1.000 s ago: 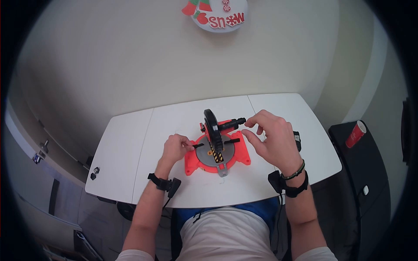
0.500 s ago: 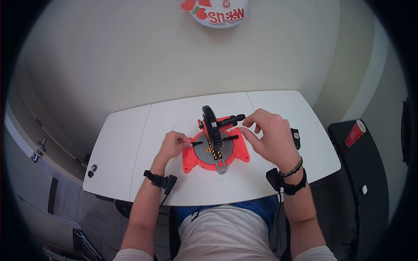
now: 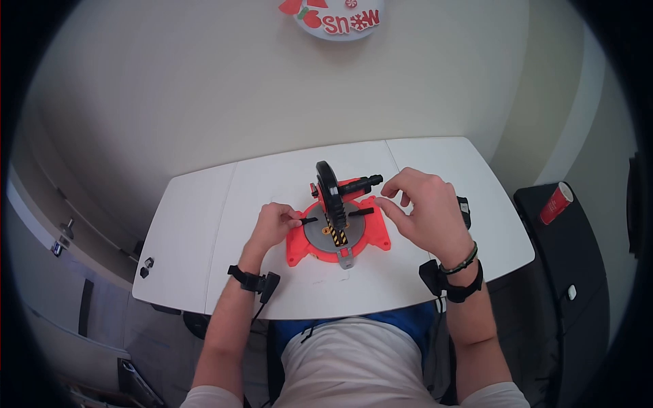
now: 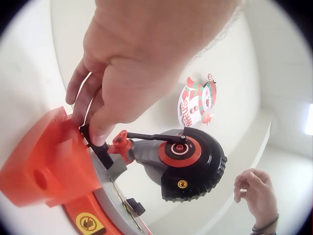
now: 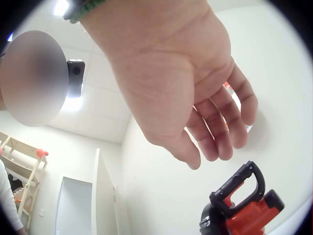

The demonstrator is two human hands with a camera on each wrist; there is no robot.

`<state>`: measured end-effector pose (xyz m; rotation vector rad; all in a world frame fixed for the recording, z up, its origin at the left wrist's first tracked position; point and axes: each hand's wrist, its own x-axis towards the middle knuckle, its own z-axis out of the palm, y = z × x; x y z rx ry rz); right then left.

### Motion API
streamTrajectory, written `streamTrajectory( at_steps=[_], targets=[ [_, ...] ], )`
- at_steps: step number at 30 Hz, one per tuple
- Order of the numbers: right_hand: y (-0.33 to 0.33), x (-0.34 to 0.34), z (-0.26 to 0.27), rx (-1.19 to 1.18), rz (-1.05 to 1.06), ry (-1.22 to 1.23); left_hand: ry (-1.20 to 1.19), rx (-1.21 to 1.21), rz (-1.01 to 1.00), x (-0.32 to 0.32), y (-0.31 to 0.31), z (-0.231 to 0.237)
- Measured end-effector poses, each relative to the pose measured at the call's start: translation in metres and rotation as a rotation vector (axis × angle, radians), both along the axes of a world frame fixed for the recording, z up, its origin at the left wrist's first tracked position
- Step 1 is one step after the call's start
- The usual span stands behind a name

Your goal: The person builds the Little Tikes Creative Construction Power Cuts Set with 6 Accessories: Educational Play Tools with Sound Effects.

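Observation:
A toy miter saw with an orange-red base (image 3: 377, 234) and a grey round turntable (image 3: 318, 238) stands on the white table. Its black blade guard (image 4: 198, 169) is raised. My left hand (image 3: 273, 224) is at the base's left side, thumb and fingers pinching a short black fence piece (image 4: 101, 152). A matching black fence piece (image 3: 362, 212) sits right of the blade. My right hand (image 3: 430, 212) hovers beside the saw's black handle (image 5: 234, 185), fingers loosely bent and apart from it, with nothing between them.
Behind my right wrist lies a dark object (image 3: 464, 209) on the white table (image 3: 272, 292). Small dark bits (image 3: 146, 266) lie near its left edge. To the right, a dark cabinet (image 3: 578, 265) bears a red cup (image 3: 556, 204). A snowman sign (image 3: 340, 24) hangs on the wall.
The head view has shifted slightly. My left hand keeps its pinch on the fence piece, and my right hand still hovers by the handle.

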<state>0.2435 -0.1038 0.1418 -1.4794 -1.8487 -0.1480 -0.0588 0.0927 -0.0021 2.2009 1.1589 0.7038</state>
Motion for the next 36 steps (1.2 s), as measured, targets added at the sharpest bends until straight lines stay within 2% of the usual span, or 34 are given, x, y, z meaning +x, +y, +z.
streamTrajectory(
  at_steps=[11, 17, 22, 29, 32, 34, 36],
  targets=[
    [0.002, 0.004, -0.004, -0.008, -0.038, 0.032, 0.039, 0.098, 0.053, 0.002, 0.001, -0.003],
    [0.001, 0.003, -0.003, -0.023, -0.034, 0.02, -0.005, 0.074, 0.044, 0.002, 0.001, -0.001],
    [0.0, 0.003, -0.002, -0.047, -0.032, 0.019, -0.053, -0.052, 0.055, 0.001, 0.001, 0.002],
    [0.0, 0.002, -0.002, -0.034, -0.027, 0.018, -0.033, -0.06, 0.065, 0.003, 0.002, 0.0],
    [0.001, 0.002, -0.003, -0.041, -0.029, 0.011, -0.016, -0.051, 0.055, 0.003, -0.002, 0.006],
    [0.001, 0.003, -0.003, -0.045, -0.027, 0.025, 0.052, 0.052, 0.071, 0.004, -0.009, 0.016],
    [0.001, 0.004, -0.004, -0.038, -0.026, 0.023, 0.01, 0.062, 0.101, 0.002, -0.009, 0.021]
  ],
)
